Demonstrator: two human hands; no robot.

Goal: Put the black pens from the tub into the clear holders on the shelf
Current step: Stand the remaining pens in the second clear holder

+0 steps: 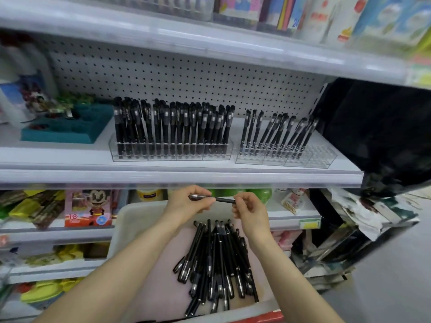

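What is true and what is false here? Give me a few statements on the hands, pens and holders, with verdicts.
1. The left hand and right hand both pinch one black pen. True.
2. The tub is empty. False: the tub holds a pile of pens.
3. The right holder has free slots. True.
4. The left holder is the emptier one. False: the left holder is densely packed.

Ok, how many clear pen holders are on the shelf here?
2. The left holder is packed with pens; the right holder beside it is partly filled, its right end empty. None seems hidden.
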